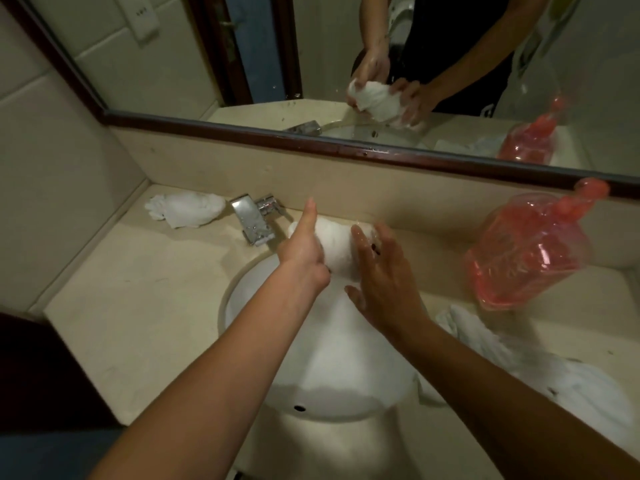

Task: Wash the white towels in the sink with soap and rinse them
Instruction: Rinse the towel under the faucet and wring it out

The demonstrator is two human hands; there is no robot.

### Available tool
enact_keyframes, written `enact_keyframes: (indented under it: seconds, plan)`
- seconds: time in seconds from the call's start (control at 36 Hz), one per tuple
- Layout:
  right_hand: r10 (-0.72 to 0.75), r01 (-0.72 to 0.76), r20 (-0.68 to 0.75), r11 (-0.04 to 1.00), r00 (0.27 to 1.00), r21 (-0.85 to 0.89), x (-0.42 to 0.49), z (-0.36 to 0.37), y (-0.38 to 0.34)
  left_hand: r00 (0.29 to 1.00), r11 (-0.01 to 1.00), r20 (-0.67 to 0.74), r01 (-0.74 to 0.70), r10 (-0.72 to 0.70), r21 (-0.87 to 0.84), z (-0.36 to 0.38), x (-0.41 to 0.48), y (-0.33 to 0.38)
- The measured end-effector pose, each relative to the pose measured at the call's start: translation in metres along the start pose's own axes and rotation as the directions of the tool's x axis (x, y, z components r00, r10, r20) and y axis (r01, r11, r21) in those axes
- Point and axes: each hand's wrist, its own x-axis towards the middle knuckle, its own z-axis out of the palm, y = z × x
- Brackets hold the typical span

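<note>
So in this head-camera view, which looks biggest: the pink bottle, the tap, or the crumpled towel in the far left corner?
Largest to smallest, as they look here:
1. Pink bottle
2. Crumpled towel in the far left corner
3. Tap
The towel and tap look close in size, so their order is unsure.

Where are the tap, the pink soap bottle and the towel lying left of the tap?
tap (pixel 250 216), head view, on its flat chrome spout.
pink soap bottle (pixel 526 258), head view, on its clear body.
towel left of the tap (pixel 187 210), head view, on the middle of the crumpled cloth.
</note>
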Motion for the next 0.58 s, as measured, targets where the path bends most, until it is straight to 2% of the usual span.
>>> enact_keyframes:
  seconds: [0.06,0.11,0.14,0.19,0.22,0.28,0.33,0.39,0.42,0.5,0.58]
  plan:
    - [0.079,-0.079,0.043,0.997,0.996,0.009,0.001,0.005,0.002,0.997,0.997,0.081,-0.004,-0.002,0.074,0.016,-0.049,0.010]
    - [0.210,-0.225,0.124,0.966,0.970,0.124,0.009,-0.001,0.000,0.988,0.989,0.152,-0.058,0.038,0.134,0.020,-0.057,0.015]
    - [0.290,-0.330,0.193,0.918,0.937,0.222,0.015,-0.010,-0.002,0.987,0.979,0.150,-0.084,0.056,0.186,0.018,-0.053,0.016]
    - [0.395,-0.558,0.412,0.705,0.821,0.437,0.027,-0.033,-0.008,0.972,0.952,0.203,-0.166,0.115,0.257,0.007,-0.049,0.023]
    - [0.383,-0.634,0.513,0.567,0.769,0.526,0.032,-0.043,-0.011,0.968,0.947,0.221,-0.179,0.120,0.267,0.001,-0.045,0.027]
    - [0.308,-0.734,0.667,0.302,0.679,0.608,0.036,-0.054,-0.014,0.960,0.940,0.233,-0.219,0.159,0.261,-0.009,-0.035,0.033]
    - [0.166,-0.779,0.770,-0.015,0.616,0.626,0.034,-0.052,-0.017,0.935,0.940,0.280,-0.277,0.216,0.200,-0.018,-0.020,0.038]
    - [-0.013,-0.783,0.811,-0.272,0.585,0.560,0.029,-0.049,-0.025,0.897,0.951,0.386,-0.284,0.218,0.123,-0.024,-0.006,0.038]
    - [-0.124,-0.773,0.793,-0.357,0.596,0.525,0.028,-0.046,-0.030,0.863,0.961,0.463,-0.267,0.203,0.075,-0.023,-0.003,0.039]
    - [-0.388,-0.727,0.653,-0.567,0.650,0.386,0.030,-0.033,-0.052,0.672,0.991,0.729,-0.105,0.134,-0.085,-0.017,0.010,0.044]
    - [-0.514,-0.658,0.486,-0.730,0.707,0.185,0.038,-0.016,-0.067,0.431,0.989,0.891,-0.019,0.142,-0.149,-0.016,0.020,0.049]
